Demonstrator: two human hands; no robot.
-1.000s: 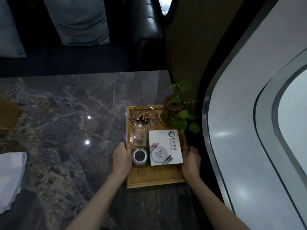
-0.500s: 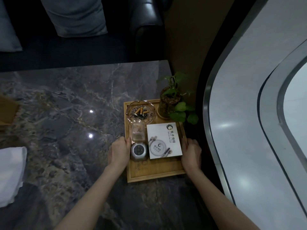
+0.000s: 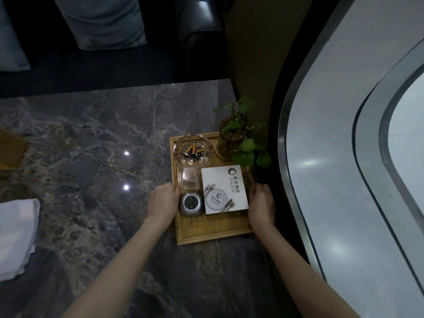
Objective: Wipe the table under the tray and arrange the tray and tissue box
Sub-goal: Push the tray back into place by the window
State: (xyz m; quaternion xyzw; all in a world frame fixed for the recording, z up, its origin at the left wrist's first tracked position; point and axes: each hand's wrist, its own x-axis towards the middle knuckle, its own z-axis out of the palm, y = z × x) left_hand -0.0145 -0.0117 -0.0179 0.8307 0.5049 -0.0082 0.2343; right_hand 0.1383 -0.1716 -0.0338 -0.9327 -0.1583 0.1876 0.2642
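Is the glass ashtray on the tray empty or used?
Used. The ashtray at the tray's far left corner holds several orange-tipped cigarette butts and dark ash across its bottom.

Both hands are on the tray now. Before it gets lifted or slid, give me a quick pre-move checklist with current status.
1. Left hand on the wooden tray left edge: ok.
2. Right hand on the tray's right edge: ok.
3. Load upright: ashtray, potted plant, small glass, round metal item all standing: ok.
4. Ashtray holds butts and ash, spill risk if tilted: not ok.
5. Marble table left of tray free for set-down: ok.
6. White cloth within reach on the table's left: ok.
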